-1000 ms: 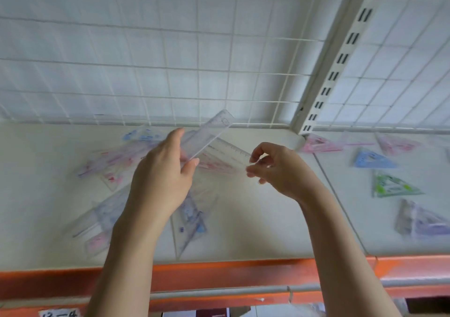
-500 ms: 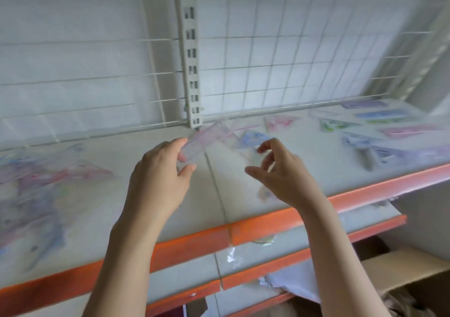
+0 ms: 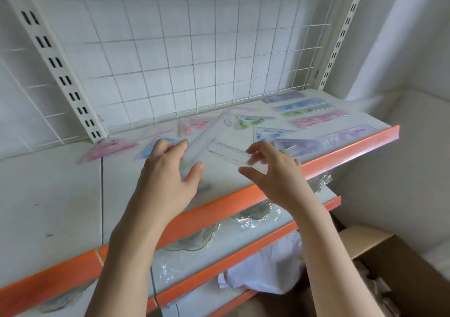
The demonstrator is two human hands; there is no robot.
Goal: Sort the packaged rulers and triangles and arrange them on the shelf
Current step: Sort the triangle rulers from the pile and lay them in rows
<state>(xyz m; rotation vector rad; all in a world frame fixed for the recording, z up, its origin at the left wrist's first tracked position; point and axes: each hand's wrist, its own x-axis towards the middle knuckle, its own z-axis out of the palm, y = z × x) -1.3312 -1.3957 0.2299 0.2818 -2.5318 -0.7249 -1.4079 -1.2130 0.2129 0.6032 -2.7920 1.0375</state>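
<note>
- Clear plastic fills both hands: the left hand (image 3: 170, 170) reaches forward with its back to the camera, thumb and curled fingers gripping a long transparent ruler (image 3: 207, 136) that slants up and away to the right.
- Right hand (image 3: 270, 170) is raised beside it, thumb below and fingertips above, pinching the near end of a shorter clear ruler (image 3: 229, 153) that points left toward the long one.
- Both forearms rise from the lower edge of the view, well apart, and both hands hover above the white shelf (image 3: 48, 195).
- Four packaged rulers lie in a row at the shelf's far right: purple (image 3: 283, 97), blue (image 3: 300, 104), green (image 3: 308, 111) and pink (image 3: 321, 119).
- About six packaged triangles lie between the hands and the wire grid; a pink triangle (image 3: 109, 147) is farthest left, a green triangle (image 3: 250, 121) sits mid-shelf, and more purple packs (image 3: 341, 136) overlap near the front right; blur hides the exact number.
- Orange trim (image 3: 231, 199) marks the shelf's front edge, just under the hands.
- White wire grid (image 3: 194, 48) closes the back.
- Bare shelf opens to the left of the hands.
- Cardboard box (image 3: 389, 268) stands at the lower right, beneath the shelves.
</note>
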